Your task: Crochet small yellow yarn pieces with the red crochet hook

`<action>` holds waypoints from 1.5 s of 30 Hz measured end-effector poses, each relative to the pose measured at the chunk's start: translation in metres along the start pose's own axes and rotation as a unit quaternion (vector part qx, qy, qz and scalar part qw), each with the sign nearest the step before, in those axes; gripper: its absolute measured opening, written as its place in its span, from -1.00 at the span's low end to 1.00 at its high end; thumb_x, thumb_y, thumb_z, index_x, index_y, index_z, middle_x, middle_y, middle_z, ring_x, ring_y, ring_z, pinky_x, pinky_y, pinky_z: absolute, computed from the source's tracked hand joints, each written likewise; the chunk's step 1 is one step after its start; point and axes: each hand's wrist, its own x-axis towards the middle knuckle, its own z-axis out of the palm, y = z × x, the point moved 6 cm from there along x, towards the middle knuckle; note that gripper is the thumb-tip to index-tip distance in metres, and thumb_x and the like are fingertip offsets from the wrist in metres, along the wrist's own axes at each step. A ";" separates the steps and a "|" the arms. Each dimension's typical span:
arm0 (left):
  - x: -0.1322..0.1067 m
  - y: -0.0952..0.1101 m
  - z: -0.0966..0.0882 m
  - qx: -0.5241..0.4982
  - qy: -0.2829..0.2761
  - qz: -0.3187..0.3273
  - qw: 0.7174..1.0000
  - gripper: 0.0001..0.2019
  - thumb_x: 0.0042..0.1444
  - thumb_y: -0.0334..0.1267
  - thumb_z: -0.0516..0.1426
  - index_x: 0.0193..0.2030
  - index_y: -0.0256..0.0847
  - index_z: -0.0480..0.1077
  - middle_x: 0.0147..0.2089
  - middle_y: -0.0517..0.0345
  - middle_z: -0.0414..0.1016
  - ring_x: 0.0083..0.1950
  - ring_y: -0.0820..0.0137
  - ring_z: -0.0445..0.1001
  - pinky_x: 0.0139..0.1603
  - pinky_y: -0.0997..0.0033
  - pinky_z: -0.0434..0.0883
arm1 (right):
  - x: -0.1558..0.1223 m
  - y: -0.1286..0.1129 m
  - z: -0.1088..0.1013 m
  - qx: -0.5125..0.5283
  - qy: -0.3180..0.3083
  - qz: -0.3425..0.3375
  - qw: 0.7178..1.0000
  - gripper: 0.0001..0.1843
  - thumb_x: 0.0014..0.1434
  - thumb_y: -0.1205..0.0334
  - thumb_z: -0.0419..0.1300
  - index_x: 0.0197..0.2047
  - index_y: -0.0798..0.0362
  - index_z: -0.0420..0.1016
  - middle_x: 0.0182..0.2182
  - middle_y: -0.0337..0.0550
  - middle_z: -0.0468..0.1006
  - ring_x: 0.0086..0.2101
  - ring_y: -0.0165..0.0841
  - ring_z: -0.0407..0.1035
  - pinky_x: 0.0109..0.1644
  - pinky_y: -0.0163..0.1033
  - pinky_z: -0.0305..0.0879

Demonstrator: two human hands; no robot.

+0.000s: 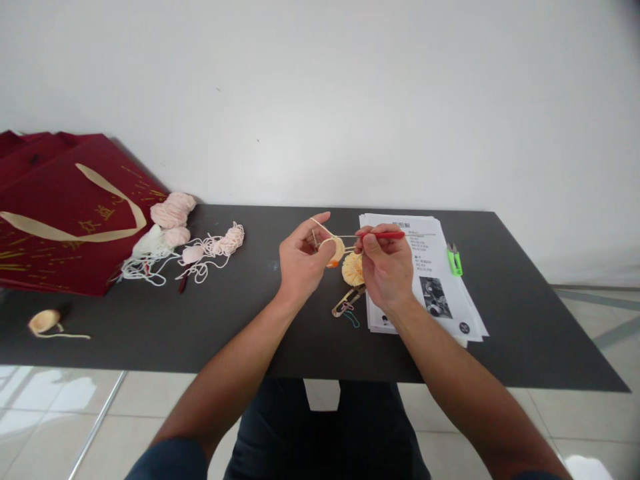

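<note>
My left hand point(306, 261) pinches a small pale-yellow crochet piece point(338, 249) between thumb and fingers, with a strand of yarn running over the raised index finger. In my right hand point(387, 270) is a crochet hook with a red handle point(390, 235), its thin shaft pointing left toward the piece. Yarn stretches between the two hands. Just below them a yellow ball of yarn point(353, 269) lies on the table, partly covered by my right hand. Something small and orange shows under the crochet piece; its kind is unclear.
Printed sheets point(400, 320) lie under my right hand, with green thread snips point(454, 259) beside them. Metal scissors point(347, 301) and stitch markers point(353, 319) rest nearby. Leftward are tangled pink and white yarn point(220, 245), a dark red bag point(65, 220) and a small yellow piece point(45, 321).
</note>
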 end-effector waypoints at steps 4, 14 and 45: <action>0.001 0.001 -0.003 0.004 0.005 0.022 1.000 -0.58 0.05 -0.39 0.30 0.09 -0.10 0.58 -0.34 0.27 0.49 -0.40 0.54 0.37 -0.36 0.50 0.36 | 0.001 -0.004 -0.001 -0.046 -0.003 -0.026 0.999 -0.69 0.02 0.23 0.53 -0.29 -0.09 0.47 -0.34 -0.35 0.65 -0.43 -0.49 0.41 -0.27 -0.31 0.42; -0.003 0.010 -0.002 0.013 0.023 0.008 1.000 -0.60 0.04 -0.36 0.31 0.06 -0.09 0.59 -0.33 0.25 0.49 -0.37 0.50 0.39 -0.31 0.46 0.38 | -0.004 -0.008 -0.001 -0.092 -0.002 -0.084 0.992 -0.74 0.07 0.26 0.49 -0.27 -0.11 0.48 -0.30 -0.33 0.67 -0.34 -0.45 0.52 -0.25 -0.28 0.47; -0.007 0.009 -0.011 0.039 0.117 -0.010 0.992 -0.70 0.03 -0.34 0.33 -0.05 -0.16 0.59 -0.36 0.25 0.60 -0.44 0.54 0.44 -0.37 0.50 0.44 | -0.032 -0.018 0.007 -0.348 -0.080 -0.305 0.883 -0.71 0.13 0.37 0.44 -0.18 -0.28 0.70 -0.18 -0.23 0.76 -0.20 -0.21 0.63 -0.11 0.04 0.60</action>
